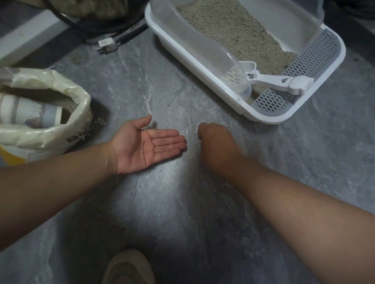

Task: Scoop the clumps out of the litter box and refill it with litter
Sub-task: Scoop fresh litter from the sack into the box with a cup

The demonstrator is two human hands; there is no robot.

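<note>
The litter box (254, 116) sits on the grey floor (185, 196), holding pale litter (230, 28) and a white scoop (272, 81). Left, an open bag (51, 131) holds litter and a cup (26, 112). The left hand (145, 144) lies palm-up and empty; the right hand (215, 142) is clenched, grasping nothing visible

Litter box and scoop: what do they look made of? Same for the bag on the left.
Litter box: looks like smooth white moulded plastic, with a clear plastic hood you can see litter through and a grey perforated step. Scoop: white rigid plastic, by its slotted head and moulded handle. Bag: probably thin plastic film, translucent, glossy and crinkled at its rolled-down mouth; a woven outer layer can't be ruled out.
</note>
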